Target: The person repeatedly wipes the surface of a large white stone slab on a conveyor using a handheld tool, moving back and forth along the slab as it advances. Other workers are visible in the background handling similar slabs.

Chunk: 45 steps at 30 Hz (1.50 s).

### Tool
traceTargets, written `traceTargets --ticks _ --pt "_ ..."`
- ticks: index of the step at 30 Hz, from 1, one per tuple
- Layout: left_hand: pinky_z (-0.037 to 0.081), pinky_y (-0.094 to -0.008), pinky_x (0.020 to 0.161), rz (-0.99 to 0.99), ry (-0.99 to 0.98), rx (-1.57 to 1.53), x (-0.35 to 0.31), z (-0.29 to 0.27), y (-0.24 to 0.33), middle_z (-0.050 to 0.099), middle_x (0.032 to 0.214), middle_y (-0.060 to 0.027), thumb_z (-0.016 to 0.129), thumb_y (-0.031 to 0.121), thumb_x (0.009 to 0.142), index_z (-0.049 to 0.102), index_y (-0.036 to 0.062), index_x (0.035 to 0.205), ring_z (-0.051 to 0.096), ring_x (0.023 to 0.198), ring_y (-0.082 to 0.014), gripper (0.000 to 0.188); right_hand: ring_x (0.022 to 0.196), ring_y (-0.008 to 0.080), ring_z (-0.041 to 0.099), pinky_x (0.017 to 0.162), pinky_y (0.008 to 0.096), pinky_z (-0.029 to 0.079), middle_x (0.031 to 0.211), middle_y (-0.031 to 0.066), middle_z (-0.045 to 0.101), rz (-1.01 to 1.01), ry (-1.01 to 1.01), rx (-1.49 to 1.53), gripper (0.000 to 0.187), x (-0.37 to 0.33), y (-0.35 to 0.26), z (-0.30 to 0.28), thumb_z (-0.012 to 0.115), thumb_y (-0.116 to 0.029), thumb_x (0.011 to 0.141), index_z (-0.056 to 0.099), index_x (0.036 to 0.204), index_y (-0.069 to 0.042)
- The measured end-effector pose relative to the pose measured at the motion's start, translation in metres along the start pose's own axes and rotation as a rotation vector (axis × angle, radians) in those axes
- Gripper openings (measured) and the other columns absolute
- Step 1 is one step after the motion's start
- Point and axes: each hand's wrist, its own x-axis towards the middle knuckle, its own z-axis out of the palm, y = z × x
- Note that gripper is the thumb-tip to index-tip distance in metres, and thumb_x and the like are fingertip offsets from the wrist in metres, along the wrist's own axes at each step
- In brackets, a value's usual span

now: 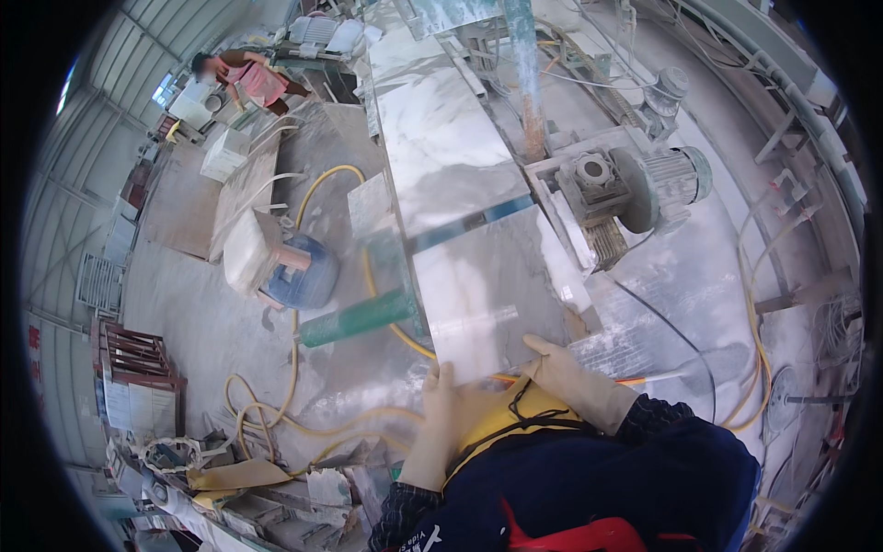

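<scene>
A white and grey marble slab (483, 294) lies on the machine bed in front of me, its near end sticking out toward my body. My left hand (441, 400), in a pale glove, grips the slab's near left corner with its thumb along the edge. At the near right part of that end, my gloved right hand (566, 373) grips the slab too, thumb on top. The fingers of both hands are mostly hidden beneath the stone. A yellow apron (497, 419) tied with dark cord shows between my forearms.
Further marble (441, 110) stretches along the bed beyond a blue crossbar (474, 221). A motor with gearbox (635, 184) stands to the right. On the left are a green roller (359, 319), a blue barrel (305, 271), yellow hose (294, 368) and a co-worker (253, 81) farther off.
</scene>
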Motion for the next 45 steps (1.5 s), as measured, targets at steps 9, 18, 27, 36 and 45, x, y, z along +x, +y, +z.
traceTargets --ticks 9,18,27,36,45 --pt "0.057 -0.0418 0.086 0.032 -0.021 -0.001 0.026 0.003 0.017 0.06 0.123 -0.0154 0.05 0.018 0.102 0.052 0.0006 0.132 0.062 0.111 -0.0281 0.035 0.125 0.0293 0.055 0.112 0.0409 0.04 0.133 0.0153 0.059 -0.07 0.019 0.052 0.037 0.038 -0.003 0.0 0.052 -0.017 0.102 0.05 0.132 0.006" --pt "0.056 -0.0364 0.084 0.022 -0.005 0.036 0.045 -0.004 0.026 0.064 0.114 -0.0117 0.055 0.019 0.098 0.057 0.0007 0.126 0.063 0.105 -0.0233 0.033 0.125 0.025 0.053 0.113 0.0375 0.039 0.133 0.0134 0.058 0.186 -0.094 0.706 0.039 0.087 0.004 -0.043 0.052 -0.017 0.103 0.048 0.133 0.007" --pt "0.056 -0.0373 0.085 0.029 -0.041 0.045 0.06 -0.007 0.026 0.064 0.112 -0.0116 0.057 0.02 0.097 0.058 0.0001 0.122 0.063 0.104 -0.0234 0.032 0.118 0.0208 0.058 0.101 0.03 0.046 0.13 0.0185 0.061 -0.065 0.007 0.045 0.057 0.103 0.009 -0.056 0.061 0.001 0.091 0.043 0.145 0.003" --pt "0.057 -0.042 0.086 0.035 -0.012 -0.021 0.074 -0.009 0.02 0.062 0.112 -0.0135 0.059 0.019 0.096 0.057 -0.0015 0.116 0.062 0.104 -0.0251 0.029 0.087 0.014 0.062 0.085 0.0277 0.051 0.088 0.0069 0.066 -0.1 0.269 -0.574 0.033 0.071 -0.015 -0.007 0.064 -0.02 0.097 0.059 0.121 0.001" --pt "0.055 -0.0462 0.09 0.003 0.051 0.012 0.077 -0.004 0.022 0.063 0.118 -0.0128 0.055 0.018 0.1 0.055 0.0034 0.126 0.062 0.11 -0.0272 0.03 0.078 0.0095 0.061 0.102 0.0248 0.044 0.072 -0.0006 0.06 -0.27 0.172 -1.043 0.033 0.072 -0.009 -0.013 0.05 -0.012 0.101 0.057 0.133 -0.008"
